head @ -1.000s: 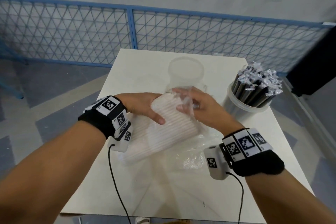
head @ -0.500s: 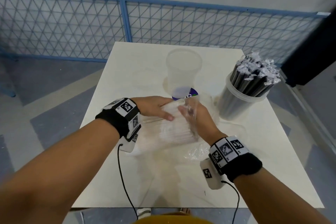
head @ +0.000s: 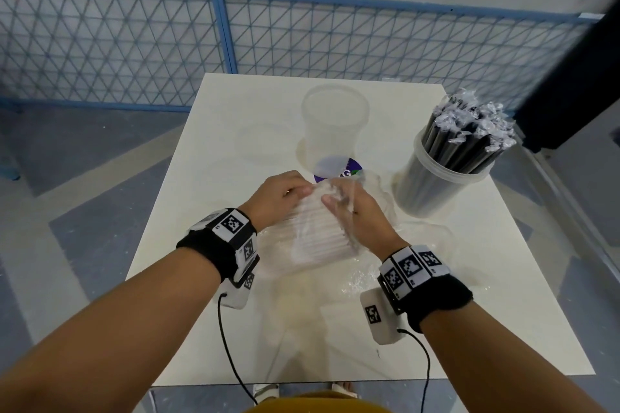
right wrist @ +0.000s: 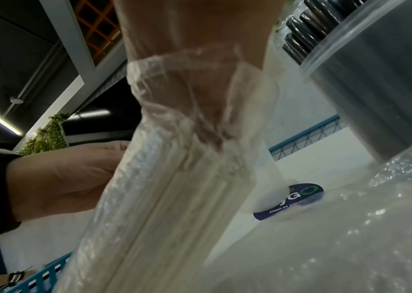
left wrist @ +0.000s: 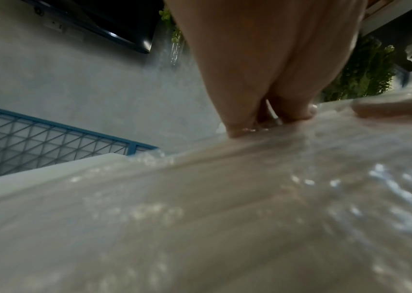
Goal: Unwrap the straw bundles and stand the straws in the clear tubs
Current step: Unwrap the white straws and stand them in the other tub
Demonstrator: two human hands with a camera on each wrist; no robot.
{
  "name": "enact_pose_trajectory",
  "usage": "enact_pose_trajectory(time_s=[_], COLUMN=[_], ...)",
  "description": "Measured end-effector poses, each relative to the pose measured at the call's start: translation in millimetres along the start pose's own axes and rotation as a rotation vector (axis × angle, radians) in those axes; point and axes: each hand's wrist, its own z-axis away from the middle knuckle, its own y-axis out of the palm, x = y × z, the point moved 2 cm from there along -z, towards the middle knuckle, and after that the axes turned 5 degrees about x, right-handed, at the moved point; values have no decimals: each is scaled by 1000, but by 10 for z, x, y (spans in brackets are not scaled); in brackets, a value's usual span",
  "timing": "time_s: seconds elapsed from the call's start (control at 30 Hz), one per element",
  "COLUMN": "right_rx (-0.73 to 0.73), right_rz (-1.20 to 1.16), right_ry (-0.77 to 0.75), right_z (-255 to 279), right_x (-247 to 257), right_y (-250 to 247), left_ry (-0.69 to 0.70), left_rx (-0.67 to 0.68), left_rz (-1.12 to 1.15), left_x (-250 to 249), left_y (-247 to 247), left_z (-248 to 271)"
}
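Even, soft overhead light is illuminating the head view; wide-angle distortion is bowing the blue mesh fence (head: 214,43). Both wrist views are blurring nearby plastic wrap (left wrist: 250,218), which is showing scattered glare.

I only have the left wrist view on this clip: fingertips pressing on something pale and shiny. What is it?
Observer: A bundle of white straws in clear film, lying on the table. The left hand grips its far end.
Operator: And the other hand?
Observer: The right hand grips the clear wrap at that same end, and the film is stretched over its fingers.
Operator: Is a tub free for these?
Observer: Yes. An empty clear tub stands just beyond the hands. The tub on the right is packed with black straws.
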Motion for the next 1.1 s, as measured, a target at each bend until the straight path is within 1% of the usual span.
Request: enact_pose_trajectory(time_s=[0.03, 0.17, 0.23, 0.33, 0.4, 0.47, 0.53, 0.57, 0.7, 0.8, 0.87, 0.93, 1.0, 1.03, 1.1], right_rx=[8, 81, 149, 161, 100, 39, -20, -43, -106, -135, -145, -173, -237, -286, -419], right_rz=[77, 149, 136, 71, 114, 236, 337, 338, 155, 58, 87, 188, 225, 188, 43], right_ry=[-6, -74, -80, -64, -63, -101, -123, -117, -59, -64, -43, -9, 6, 0, -23], right_z=[-7, -42, -80, -129, -140, -143, -156, -162, -171, -139, -139, -167, -199, -210, -223], right_x=[-6, 55, 75, 34, 10, 3, 25, 25, 19, 43, 46, 57, 109, 138, 155], right_y=[-13, -14, -24, -27, -17, -56, -184, -274, -521, -453, -404, -439, -529, -582, -677], left_ry=[12, -22, -40, -62, -79, -81, -84, -89, -85, -76, -73, -80, -93, -101, -108], left_rx=[-56, -209, -246, -276, -273, -249, -222, -202, -96, -98, -82, -55, -43, -43, -54], left_rz=[8, 56, 77, 124, 156, 157, 142, 143, 137, 142, 146, 129, 114, 116, 130], left_x=[5, 6, -1, 16, 34, 61, 105, 135, 184, 152, 141, 156, 171, 174, 182], left_y=[13, 62, 68, 76, 77, 61, 14, -14, -47, -14, 17, 38, 35, 27, 11], left_z=[-6, -24, -31, -43, -43, -35, -20, -9, 10, -14, -27, -20, -7, -5, -13])
